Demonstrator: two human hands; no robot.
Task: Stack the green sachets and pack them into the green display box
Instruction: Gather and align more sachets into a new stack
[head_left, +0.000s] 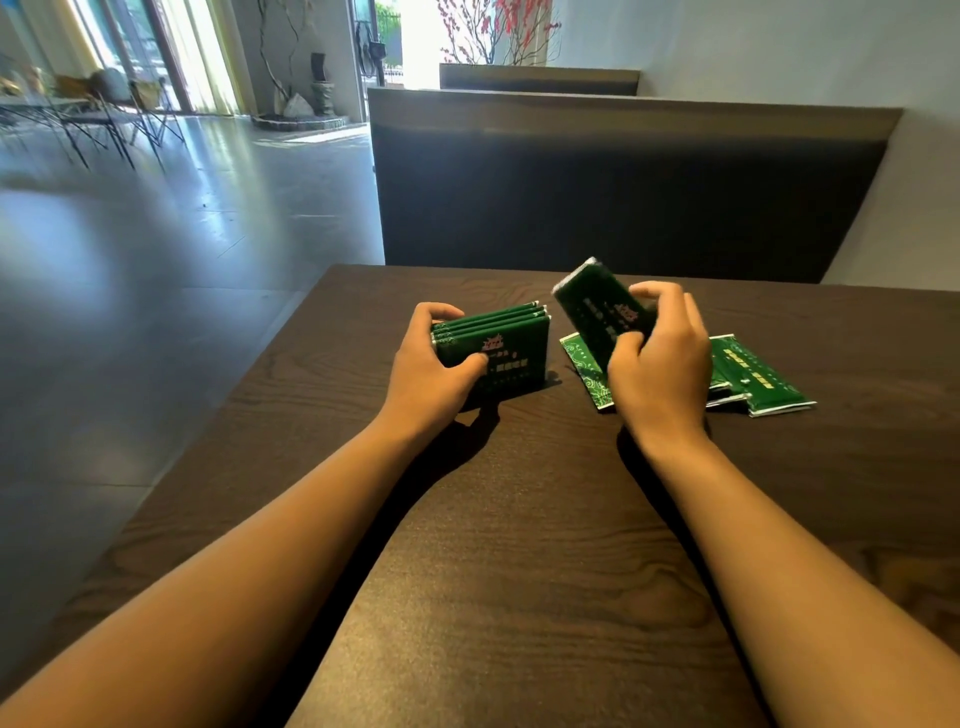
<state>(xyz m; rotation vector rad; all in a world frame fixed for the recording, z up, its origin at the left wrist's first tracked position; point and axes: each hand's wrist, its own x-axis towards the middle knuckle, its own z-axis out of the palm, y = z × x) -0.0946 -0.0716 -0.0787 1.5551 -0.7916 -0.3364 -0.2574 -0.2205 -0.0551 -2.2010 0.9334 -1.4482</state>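
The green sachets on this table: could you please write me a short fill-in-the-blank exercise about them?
1. The left hand holds a stack of sachets standing on ____.
2. The right hand grips ____ raised sachet.
3. The loose sachets lie flat beside the ____ hand.
4. All rest on a dark ____ table.

Missing: edge; one; right; wooden

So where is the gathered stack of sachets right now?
The stack of sachets stands on edge on the table, left of centre, held by the left hand.
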